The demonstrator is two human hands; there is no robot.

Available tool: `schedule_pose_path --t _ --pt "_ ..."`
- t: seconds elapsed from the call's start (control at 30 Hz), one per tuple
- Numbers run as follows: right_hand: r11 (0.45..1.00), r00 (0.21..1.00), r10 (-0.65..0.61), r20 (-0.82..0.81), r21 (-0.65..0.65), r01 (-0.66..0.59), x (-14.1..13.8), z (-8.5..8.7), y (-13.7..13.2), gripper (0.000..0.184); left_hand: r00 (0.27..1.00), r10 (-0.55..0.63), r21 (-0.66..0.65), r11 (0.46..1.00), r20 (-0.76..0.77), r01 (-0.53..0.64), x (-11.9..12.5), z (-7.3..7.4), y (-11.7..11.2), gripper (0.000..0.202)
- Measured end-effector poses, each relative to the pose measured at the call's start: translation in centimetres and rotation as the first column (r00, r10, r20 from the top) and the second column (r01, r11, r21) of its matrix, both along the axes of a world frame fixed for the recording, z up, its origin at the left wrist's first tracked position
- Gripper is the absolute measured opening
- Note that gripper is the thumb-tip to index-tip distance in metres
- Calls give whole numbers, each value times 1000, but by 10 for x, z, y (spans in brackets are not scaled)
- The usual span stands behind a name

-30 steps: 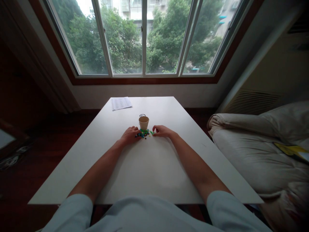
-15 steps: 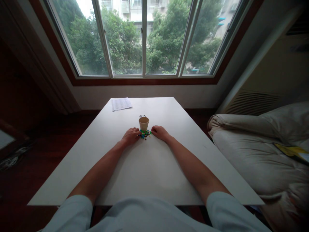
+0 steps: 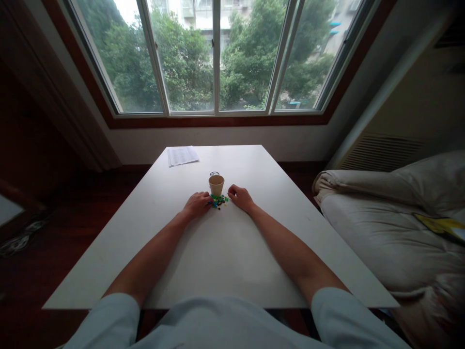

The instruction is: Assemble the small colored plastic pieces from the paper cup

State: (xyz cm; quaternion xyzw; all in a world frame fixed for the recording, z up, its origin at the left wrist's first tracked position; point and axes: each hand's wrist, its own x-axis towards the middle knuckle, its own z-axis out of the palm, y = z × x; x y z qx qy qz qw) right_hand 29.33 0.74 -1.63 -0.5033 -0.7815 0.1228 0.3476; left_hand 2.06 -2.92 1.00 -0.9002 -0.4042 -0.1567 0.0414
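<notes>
A small heap of coloured pieces (image 3: 219,200), green, blue, yellow and dark, lies on the white table (image 3: 225,252) just in front of a tan paper cup (image 3: 216,184). My left hand (image 3: 197,203) rests on the table at the heap's left edge, fingers curled and touching the pieces. At the heap's right edge sits my right hand (image 3: 240,197), fingers curled inward against the pieces. Whether either hand pinches a piece is too small to see.
A printed sheet of paper (image 3: 182,155) lies at the table's far left corner. A small dark object (image 3: 214,173) sits right behind the cup. A bed with pale bedding (image 3: 395,228) stands to the right, and a wide window (image 3: 218,58) beyond the table.
My right hand has slid left and closer to the heap, pushing the stray right-hand pieces inward. The pile is more compact. The left hand has barely moved.
</notes>
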Motion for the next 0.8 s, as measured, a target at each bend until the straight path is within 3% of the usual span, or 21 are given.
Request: schedule_pose_path --t 0.3,0.8 --pt "1000 1000 -23 -11 10 23 -4 2 -1 13 990 71 -70 996 118 -63 -5 -7 3 24" --pt "1000 1000 -16 -6 11 16 -6 6 -4 14 997 34 -71 997 75 -29 -2 -7 5 29"
